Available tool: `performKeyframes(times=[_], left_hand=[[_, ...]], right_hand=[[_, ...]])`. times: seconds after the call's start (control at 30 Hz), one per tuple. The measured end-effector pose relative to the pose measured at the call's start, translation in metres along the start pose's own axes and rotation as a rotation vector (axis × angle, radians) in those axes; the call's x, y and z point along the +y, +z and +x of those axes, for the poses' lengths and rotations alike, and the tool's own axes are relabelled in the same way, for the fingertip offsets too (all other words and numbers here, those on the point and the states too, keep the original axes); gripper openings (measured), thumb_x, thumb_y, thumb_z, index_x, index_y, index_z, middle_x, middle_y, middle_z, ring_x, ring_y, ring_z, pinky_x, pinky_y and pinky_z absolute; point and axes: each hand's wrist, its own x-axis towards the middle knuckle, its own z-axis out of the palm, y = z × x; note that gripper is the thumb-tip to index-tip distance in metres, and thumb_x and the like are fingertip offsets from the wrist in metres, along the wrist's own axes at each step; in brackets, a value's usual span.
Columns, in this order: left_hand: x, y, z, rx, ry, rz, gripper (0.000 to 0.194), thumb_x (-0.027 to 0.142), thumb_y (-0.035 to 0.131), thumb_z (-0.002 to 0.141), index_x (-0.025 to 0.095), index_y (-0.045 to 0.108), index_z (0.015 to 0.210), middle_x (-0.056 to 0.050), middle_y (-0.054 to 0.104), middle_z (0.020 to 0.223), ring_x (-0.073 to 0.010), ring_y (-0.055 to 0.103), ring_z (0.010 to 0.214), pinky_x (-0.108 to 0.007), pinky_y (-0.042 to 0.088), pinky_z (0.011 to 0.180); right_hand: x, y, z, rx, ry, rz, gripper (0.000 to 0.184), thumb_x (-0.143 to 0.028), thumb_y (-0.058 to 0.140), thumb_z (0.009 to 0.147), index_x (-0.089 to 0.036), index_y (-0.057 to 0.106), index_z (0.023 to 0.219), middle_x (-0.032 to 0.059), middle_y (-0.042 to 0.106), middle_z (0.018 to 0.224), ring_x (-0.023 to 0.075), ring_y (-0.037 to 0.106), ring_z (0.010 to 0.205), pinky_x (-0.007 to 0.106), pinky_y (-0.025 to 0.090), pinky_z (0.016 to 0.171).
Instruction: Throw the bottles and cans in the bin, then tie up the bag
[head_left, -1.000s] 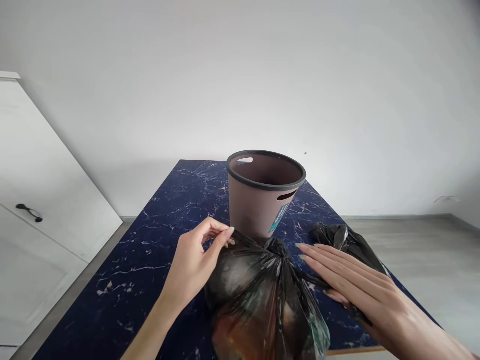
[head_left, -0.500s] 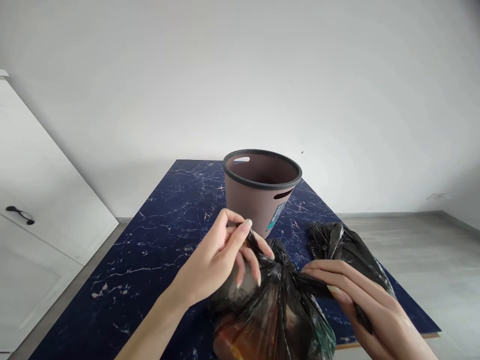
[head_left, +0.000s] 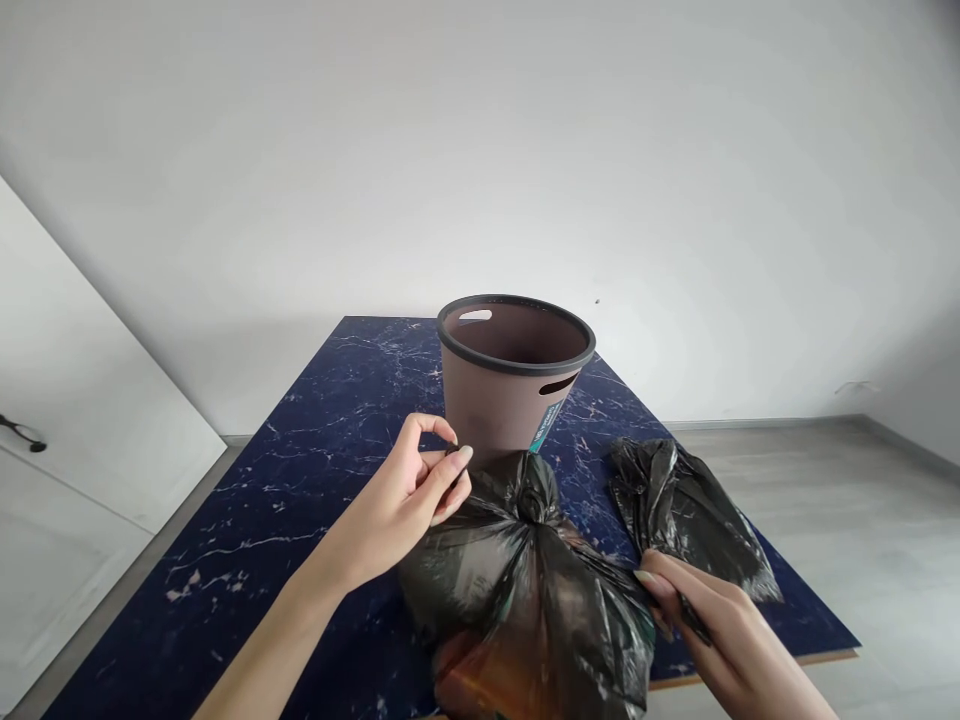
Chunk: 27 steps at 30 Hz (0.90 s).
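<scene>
The knotted black bag (head_left: 540, 600) runs past the bottom edge, contents unclear. It hides the base of the bin (head_left: 487, 400).

Left fingers (head_left: 444, 478) pinch tightly together; right fingers (head_left: 679, 575) curl inward, lower.

Soft, cool indoor light, wall (head_left: 525, 180) brightest around the middle and greyer toward the corners, faint shadow low on its left, white glints on the tied black bag (head_left: 540, 570), dim inside of the bin (head_left: 491, 395), cabinet (head_left: 67, 400) slanted by wide-angle distortion, mostly sharp focus
</scene>
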Motion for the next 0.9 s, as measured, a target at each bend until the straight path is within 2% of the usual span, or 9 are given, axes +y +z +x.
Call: performKeyframes(times=[0.13,0.23,0.27,0.37,0.43,0.5,0.6,0.77,0.9], left_hand=[[-0.001,0.001,-0.005,0.003,-0.044,0.070,0.039,0.068,0.043,0.111,0.030,0.043,0.122,0.009,0.055,0.071,-0.0132,0.037,0.061,-0.030,0.032,0.063],[-0.001,0.006,-0.011,0.008,-0.055,0.092,0.041,0.068,0.042,0.112,0.030,0.049,0.127,0.006,0.066,0.078,-0.0145,0.043,0.061,-0.032,0.035,0.063],[-0.002,0.007,-0.012,0.017,-0.043,0.088,0.041,0.067,0.043,0.112,0.030,0.050,0.129,0.004,0.070,0.081,-0.0158,0.049,0.064,-0.032,0.039,0.066],[-0.005,0.010,-0.012,0.089,0.042,0.078,0.039,0.063,0.045,0.113,0.031,0.056,0.132,-0.003,0.078,0.110,-0.0214,0.068,0.099,-0.037,0.049,0.089],[-0.005,0.011,-0.011,0.163,0.114,0.099,0.036,0.060,0.046,0.113,0.033,0.061,0.133,-0.004,0.073,0.136,-0.0233,0.064,0.128,-0.039,0.048,0.107],[-0.003,0.011,-0.009,0.238,0.175,0.160,0.033,0.057,0.048,0.114,0.036,0.064,0.134,-0.001,0.065,0.152,-0.0230,0.059,0.138,-0.039,0.046,0.112],[0.005,0.010,-0.005,0.346,0.309,0.295,0.024,0.049,0.052,0.114,0.037,0.065,0.131,0.002,0.062,0.156,-0.0205,0.060,0.136,-0.036,0.049,0.111],[0.023,0.010,0.009,0.468,0.633,0.589,0.015,0.029,0.054,0.114,0.028,0.063,0.127,-0.004,0.064,0.150,-0.0215,0.053,0.146,-0.041,0.043,0.123],[0.034,0.006,0.030,0.422,0.754,0.824,0.030,0.027,0.059,0.112,0.024,0.054,0.141,-0.010,0.055,0.163,-0.0275,0.035,0.162,-0.052,0.032,0.132]], right_hand=[[-0.003,-0.004,0.005,0.015,0.026,0.006,0.034,-0.032,0.042,0.118,-0.026,0.046,0.085,-0.0037,0.055,0.074,0.0117,0.055,0.062,0.019,0.046,0.060],[-0.016,-0.015,0.017,0.084,0.036,-0.050,0.013,-0.037,0.052,0.115,-0.029,0.061,0.112,-0.0005,0.070,0.098,0.0134,0.069,0.084,0.018,0.055,0.076],[-0.022,-0.019,0.022,0.112,0.031,-0.076,0.015,-0.039,0.055,0.114,-0.031,0.061,0.124,0.0006,0.072,0.108,0.0142,0.072,0.094,0.018,0.056,0.081],[-0.042,-0.023,0.040,0.134,0.029,-0.099,0.030,-0.046,0.057,0.113,-0.037,0.059,0.141,0.0010,0.071,0.128,0.0158,0.072,0.111,0.021,0.058,0.089],[-0.052,-0.022,0.054,0.050,0.048,-0.061,0.032,-0.047,0.056,0.113,-0.039,0.059,0.144,0.0006,0.068,0.135,0.0164,0.072,0.113,0.025,0.057,0.092],[-0.059,-0.018,0.068,-0.103,0.075,-0.013,0.031,-0.044,0.054,0.113,-0.039,0.060,0.143,0.0010,0.067,0.138,0.0174,0.072,0.115,0.029,0.056,0.096],[-0.063,-0.014,0.084,-0.272,0.118,0.039,0.023,-0.041,0.055,0.113,-0.032,0.067,0.130,0.0017,0.071,0.129,0.0197,0.071,0.115,0.033,0.054,0.098],[-0.075,-0.015,0.084,-0.345,0.117,0.109,0.024,-0.045,0.056,0.113,-0.027,0.065,0.100,-0.0029,0.072,0.096,0.0156,0.067,0.083,0.029,0.050,0.076],[-0.079,-0.029,0.060,-0.275,0.058,0.122,0.031,-0.049,0.051,0.114,-0.028,0.066,0.098,-0.0017,0.075,0.093,0.0155,0.070,0.080,0.025,0.056,0.071]])
